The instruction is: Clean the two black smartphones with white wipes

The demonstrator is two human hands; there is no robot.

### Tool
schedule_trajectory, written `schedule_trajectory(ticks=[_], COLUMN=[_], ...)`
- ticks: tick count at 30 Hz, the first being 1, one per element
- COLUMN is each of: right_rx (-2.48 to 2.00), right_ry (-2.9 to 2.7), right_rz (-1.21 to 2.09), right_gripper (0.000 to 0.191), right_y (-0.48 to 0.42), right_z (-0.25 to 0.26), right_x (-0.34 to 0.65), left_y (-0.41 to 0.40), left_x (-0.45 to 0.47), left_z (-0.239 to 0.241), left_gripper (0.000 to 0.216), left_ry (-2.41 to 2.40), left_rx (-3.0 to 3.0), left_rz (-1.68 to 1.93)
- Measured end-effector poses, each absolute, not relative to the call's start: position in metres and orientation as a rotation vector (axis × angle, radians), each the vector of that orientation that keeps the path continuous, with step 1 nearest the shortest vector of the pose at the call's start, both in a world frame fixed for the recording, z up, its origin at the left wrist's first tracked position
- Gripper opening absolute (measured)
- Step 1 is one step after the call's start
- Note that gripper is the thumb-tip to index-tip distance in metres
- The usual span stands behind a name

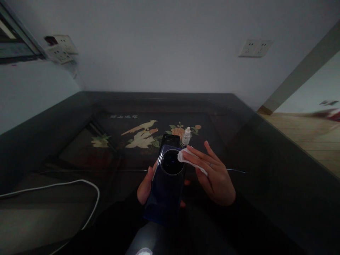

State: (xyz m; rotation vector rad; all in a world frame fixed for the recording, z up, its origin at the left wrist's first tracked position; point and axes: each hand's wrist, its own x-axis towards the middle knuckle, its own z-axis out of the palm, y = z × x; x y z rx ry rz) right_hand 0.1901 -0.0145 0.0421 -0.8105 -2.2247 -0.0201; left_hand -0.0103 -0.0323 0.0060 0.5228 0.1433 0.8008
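A dark blue smartphone [168,191] with a large round camera module is tilted up, its back facing me. My left hand [145,187] is wrapped round the phone, thumb on the left edge and fingertips showing past the right edge. In my right hand [216,177] a white tissue [195,164] is pressed under the fingers, its end touching the right rim of the camera module. A ring is on one finger. Just beyond the phone's top edge lies a black phone-like object [170,141], partly hidden. Beside it stands a small white dropper bottle [186,136], upright.
The dark glossy table [223,117] carries a bird and flower picture. A white cable [79,181] curves across its left side. Wall sockets [255,48] are at the upper right, and more sockets [62,47] at the upper left. Wooden floor [308,136] shows at right.
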Motion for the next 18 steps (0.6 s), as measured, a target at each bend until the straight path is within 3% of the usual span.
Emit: schedule_trajectory(ticks=[3, 18], right_rx=[-0.794, -0.708], right_ry=[-2.197, -2.073], right_rz=[0.046, 0.835], right_gripper=[0.043, 0.033], right_y=[-0.015, -0.005], right_z=[0.042, 0.046], right_x=[0.192, 0.196], left_y=[-0.031, -0.041], left_x=[-0.009, -0.003], left_z=[0.007, 0.007], left_gripper=[0.094, 0.091], left_ry=[0.120, 0.173], left_rx=[0.519, 0.443], left_rz=[0.851, 0.564])
